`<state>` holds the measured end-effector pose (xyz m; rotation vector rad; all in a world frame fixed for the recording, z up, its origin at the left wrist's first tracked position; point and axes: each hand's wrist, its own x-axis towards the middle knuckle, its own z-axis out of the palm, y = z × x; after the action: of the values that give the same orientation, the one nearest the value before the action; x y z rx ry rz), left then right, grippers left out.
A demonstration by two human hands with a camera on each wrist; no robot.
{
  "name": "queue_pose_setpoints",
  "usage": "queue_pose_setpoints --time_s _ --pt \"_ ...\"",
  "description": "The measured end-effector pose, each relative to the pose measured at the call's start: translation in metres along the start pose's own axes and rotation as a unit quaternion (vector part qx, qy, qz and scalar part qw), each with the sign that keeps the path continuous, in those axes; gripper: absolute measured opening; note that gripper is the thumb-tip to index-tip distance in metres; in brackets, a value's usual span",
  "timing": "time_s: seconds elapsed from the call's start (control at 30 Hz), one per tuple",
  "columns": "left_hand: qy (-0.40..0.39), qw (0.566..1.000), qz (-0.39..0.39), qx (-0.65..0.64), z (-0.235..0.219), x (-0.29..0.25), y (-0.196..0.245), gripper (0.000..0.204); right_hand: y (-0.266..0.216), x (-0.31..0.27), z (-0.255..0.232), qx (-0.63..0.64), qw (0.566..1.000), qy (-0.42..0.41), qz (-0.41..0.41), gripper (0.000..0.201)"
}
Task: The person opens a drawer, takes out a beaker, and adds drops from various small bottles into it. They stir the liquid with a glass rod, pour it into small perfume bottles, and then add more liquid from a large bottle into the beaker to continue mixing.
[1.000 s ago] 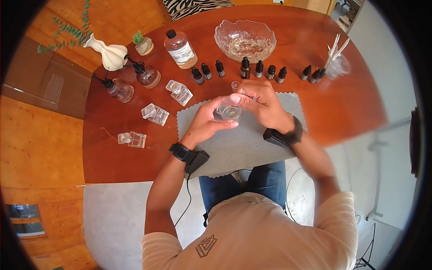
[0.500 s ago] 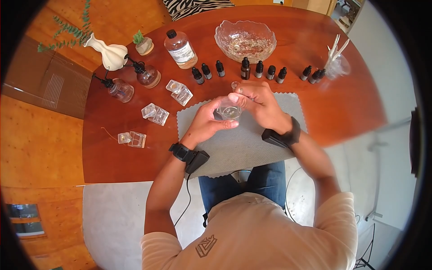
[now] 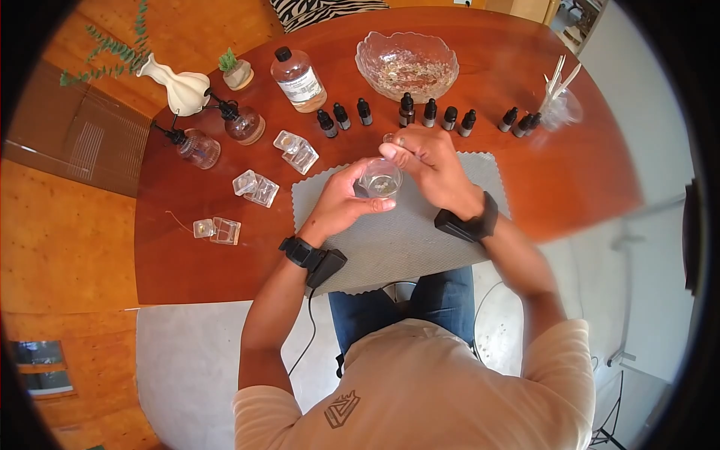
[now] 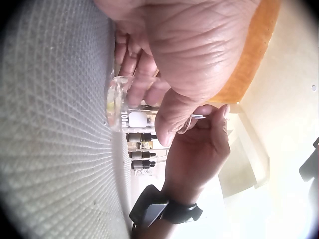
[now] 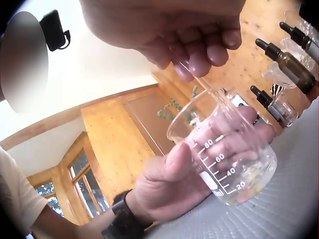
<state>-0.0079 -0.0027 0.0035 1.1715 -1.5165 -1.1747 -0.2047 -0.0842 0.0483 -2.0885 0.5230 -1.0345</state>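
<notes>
My left hand (image 3: 346, 202) holds a clear glass beaker (image 5: 249, 164) low over the grey mat (image 3: 397, 247), thumb on one side and fingers on the other. White graduation marks run up its wall. A little clear liquid with small pale and yellowish bits lies at the bottom. Above the rim, my right hand (image 3: 439, 172) pinches a thin clear stirring rod (image 5: 202, 83) between thumb and fingertips. The rod slants down into the beaker's mouth in the right wrist view. Its rounded glass top (image 3: 389, 139) sticks out beyond the fingers in the head view.
Several dark dropper bottles (image 3: 406, 112) stand in a row behind the mat. Beyond are a glass bowl (image 3: 409, 45) and a large black-capped bottle (image 3: 298, 79). Square glass bottles (image 3: 262, 191), spray bottles (image 3: 199, 150) and a white vase (image 3: 184, 88) stand left; white sticks (image 3: 556, 82) right.
My right hand has shifted slightly back from the beaker, and more of the rim shows. The left hand keeps its hold on the beaker. The whole head view has moved a little.
</notes>
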Motion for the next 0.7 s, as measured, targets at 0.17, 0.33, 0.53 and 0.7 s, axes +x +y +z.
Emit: queue_pose_setpoints --time_s 0.17,0.33,0.53,0.7 --pt "-0.006 1.0 -0.008 0.014 -0.003 -0.001 -0.002 0.063 0.0 0.0 0.005 0.117 0.993 -0.033 0.009 0.033" --pt "-0.004 1.0 -0.007 0.001 -0.002 -0.001 -0.005 0.063 0.003 0.0 0.003 0.019 0.999 0.022 -0.03 0.032" --pt "-0.002 1.0 0.009 0.017 -0.001 0.0 -0.003 0.063 -0.003 0.0 -0.005 0.062 0.996 -0.06 -0.02 0.032" --pt "-0.007 1.0 -0.005 0.006 -0.002 0.0 -0.004 0.062 0.006 0.0 0.003 0.077 0.996 -0.034 -0.033 0.032"
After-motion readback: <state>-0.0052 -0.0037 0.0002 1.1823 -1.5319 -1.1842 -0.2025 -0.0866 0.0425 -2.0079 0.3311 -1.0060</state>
